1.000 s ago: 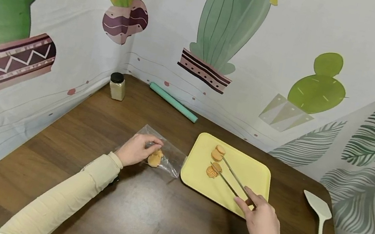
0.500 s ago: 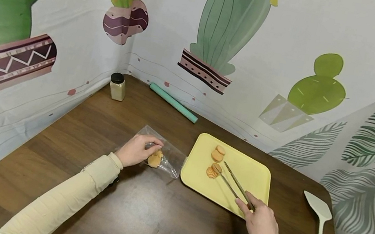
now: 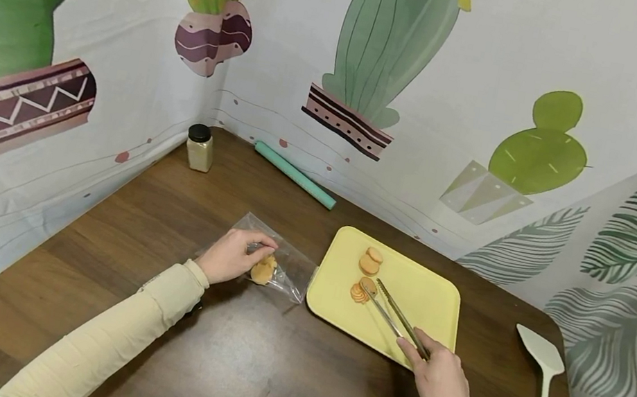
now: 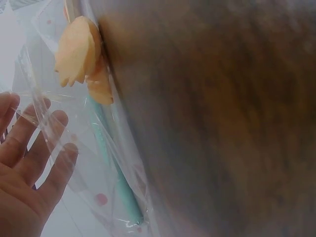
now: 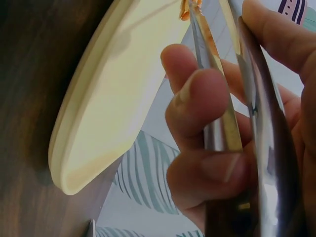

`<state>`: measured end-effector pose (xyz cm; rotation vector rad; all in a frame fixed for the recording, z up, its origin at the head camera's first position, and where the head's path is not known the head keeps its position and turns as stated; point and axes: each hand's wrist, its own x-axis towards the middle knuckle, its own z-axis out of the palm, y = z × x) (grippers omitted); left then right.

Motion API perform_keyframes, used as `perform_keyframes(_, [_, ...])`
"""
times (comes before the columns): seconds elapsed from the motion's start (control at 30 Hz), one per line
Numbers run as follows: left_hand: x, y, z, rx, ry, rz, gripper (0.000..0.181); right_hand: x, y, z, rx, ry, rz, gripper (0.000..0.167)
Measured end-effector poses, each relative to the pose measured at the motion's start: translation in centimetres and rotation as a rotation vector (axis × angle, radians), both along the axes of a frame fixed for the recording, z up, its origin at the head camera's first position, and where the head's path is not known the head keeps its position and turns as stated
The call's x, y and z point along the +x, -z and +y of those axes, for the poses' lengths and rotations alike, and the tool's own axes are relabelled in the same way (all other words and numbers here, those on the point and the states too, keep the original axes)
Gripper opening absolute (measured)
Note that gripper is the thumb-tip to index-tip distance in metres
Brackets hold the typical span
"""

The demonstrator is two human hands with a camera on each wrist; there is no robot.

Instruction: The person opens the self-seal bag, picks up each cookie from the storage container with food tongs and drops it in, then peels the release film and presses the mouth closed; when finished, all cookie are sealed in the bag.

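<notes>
In the head view my left hand (image 3: 230,254) pinches the edge of a clear plastic bag (image 3: 296,273) lying on the table. Inside that bag are flower-edged cookies (image 3: 263,271); the left wrist view shows them through the film (image 4: 79,52). My right hand (image 3: 441,379) grips a pair of metal tongs (image 3: 395,307) over the yellow tray (image 3: 434,299). The tongs' arms stand apart, one tip at the nearer cookies (image 3: 359,294), the other beside them over the tray. Farther back on the tray lie two overlapping cookies (image 3: 371,262). Whether the tongs touch a cookie is hard to tell.
A jar with a black lid (image 3: 199,148) stands at the table's back left corner. Along the back edge lies a teal rod (image 3: 294,175). A white spatula with a teal handle (image 3: 542,352) rests at the right edge. Printed cloth walls enclose the back and left.
The tongs' far tip has come away from the back cookies and swung towards the near ones. My right hand has shifted slightly. My left hand and the bag stay put.
</notes>
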<state>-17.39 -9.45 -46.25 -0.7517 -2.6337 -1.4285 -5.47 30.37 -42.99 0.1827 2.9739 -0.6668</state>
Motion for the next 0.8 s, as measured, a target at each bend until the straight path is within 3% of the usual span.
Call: perform_keyframes(0.8, [-0.09, 0.06, -0.02, 0.000, 0.004, 0.020, 0.017, -0.24, 0.26, -0.23, -0.014, -0.018, -0.013, 0.064])
